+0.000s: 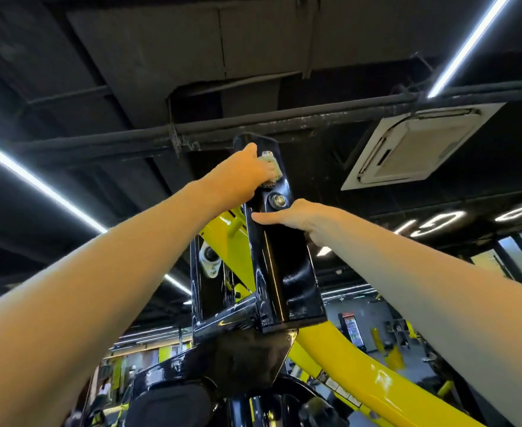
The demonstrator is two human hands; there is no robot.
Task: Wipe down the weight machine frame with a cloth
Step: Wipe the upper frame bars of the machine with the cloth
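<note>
The weight machine's glossy black upright bracket rises overhead in the middle of the view, with bolts near its top. My left hand reaches up and presses a small grey cloth against the bracket's upper face, covering one bolt. My right hand lies just below, fingers wrapped across the bracket's front beside a silver bolt. Both arms stretch upward from the bottom corners.
A yellow curved arm of the machine runs down to the right behind the bracket. A black crossbar joins it at the left. Ceiling pipes, strip lights and an air-conditioner panel hang above. Other gym machines stand far below.
</note>
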